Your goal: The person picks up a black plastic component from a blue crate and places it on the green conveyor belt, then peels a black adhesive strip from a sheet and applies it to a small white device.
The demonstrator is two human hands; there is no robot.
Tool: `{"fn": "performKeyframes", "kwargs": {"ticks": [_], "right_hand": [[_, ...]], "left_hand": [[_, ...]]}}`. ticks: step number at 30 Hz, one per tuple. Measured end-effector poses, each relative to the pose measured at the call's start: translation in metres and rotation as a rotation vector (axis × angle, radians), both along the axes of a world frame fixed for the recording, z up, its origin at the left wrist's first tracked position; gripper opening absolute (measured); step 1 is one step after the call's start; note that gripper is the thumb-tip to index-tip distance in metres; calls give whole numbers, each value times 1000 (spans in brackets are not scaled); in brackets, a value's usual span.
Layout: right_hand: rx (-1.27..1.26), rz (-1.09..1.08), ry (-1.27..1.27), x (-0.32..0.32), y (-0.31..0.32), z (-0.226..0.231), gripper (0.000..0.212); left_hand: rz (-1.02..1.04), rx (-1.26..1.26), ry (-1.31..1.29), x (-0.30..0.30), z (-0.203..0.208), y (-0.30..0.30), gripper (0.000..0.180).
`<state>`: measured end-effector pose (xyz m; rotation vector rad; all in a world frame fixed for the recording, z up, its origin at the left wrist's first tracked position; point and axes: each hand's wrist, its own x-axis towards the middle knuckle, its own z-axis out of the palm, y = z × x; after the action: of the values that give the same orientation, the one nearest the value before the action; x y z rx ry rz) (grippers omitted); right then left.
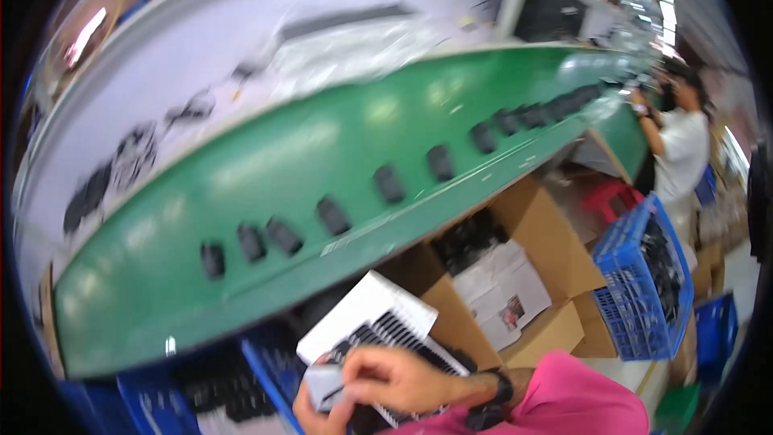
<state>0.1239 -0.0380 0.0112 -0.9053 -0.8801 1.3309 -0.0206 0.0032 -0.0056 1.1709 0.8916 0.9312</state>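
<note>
Low in the view, my left hand [312, 415] is closed around a small light-grey flat-sided piece [324, 387], whose exact kind I cannot make out. Right against it is my right hand [407, 379], fingers curled and pinched together at the piece's edge. Whatever lies between those fingertips is hidden. Just beyond both hands a white open box [366, 300] shows rows of black and white strips [403, 328]. A dark band circles my right wrist below a pink sleeve.
A green conveyor belt [282, 157] carries several black blocky objects [388, 184]. Nearer are an open cardboard box [555, 234] and blue crates [644, 282] of black parts. A person [680, 145] in white stands at the belt's far right. Clear plastic wrapping [354, 52] lies behind the belt.
</note>
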Motion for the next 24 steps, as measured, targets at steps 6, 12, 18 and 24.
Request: {"fn": "performKeyframes", "kwargs": {"ticks": [6, 12, 18, 24], "right_hand": [[-301, -69, 165, 24, -2, 27, 8], [-349, -102, 108, 30, 4, 34, 10], [-348, -118, 21, 33, 9, 29, 11], [-338, -105, 45, 35, 9, 25, 10]], "left_hand": [[-354, 13, 97, 12, 8, 12, 53], [-343, -99, -57, 15, 8, 7, 48], [-345, -25, 31, 21, 8, 11, 45], [-320, -35, 45, 23, 4, 9, 45]]}}
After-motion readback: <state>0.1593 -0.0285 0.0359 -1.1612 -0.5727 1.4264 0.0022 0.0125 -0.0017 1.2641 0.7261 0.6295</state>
